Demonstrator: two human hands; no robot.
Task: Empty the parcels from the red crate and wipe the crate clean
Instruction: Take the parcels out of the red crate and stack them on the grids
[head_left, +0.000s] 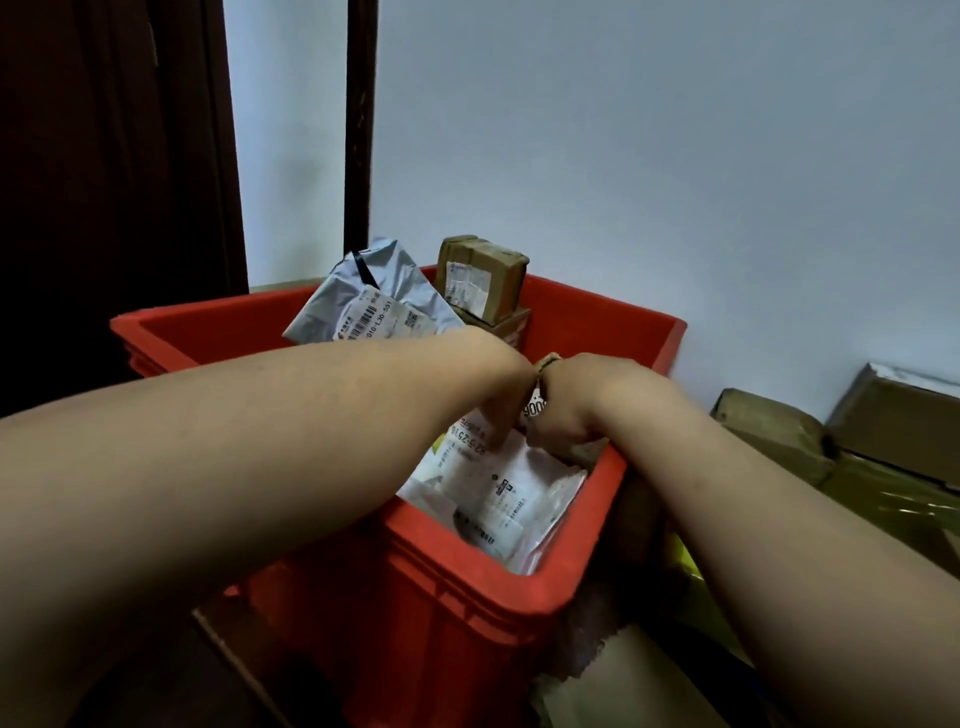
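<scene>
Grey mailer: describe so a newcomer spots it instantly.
Find the red crate by the pale wall. At its far side a grey mailer sticks above the rim, left of the brown taped box. Unlike the box, it is soft and crumpled.

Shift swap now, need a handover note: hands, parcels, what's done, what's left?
Left hand: fingers down inside the red crate, against a labelled brown parcel; grip unclear.
Right hand: curled round that same parcel.
In the crate: grey mailer and brown box at the far wall, white bag on the near side.
Done: nothing evident, crate loaded.
Left: lift out every parcel, then wipe the crate.
</scene>
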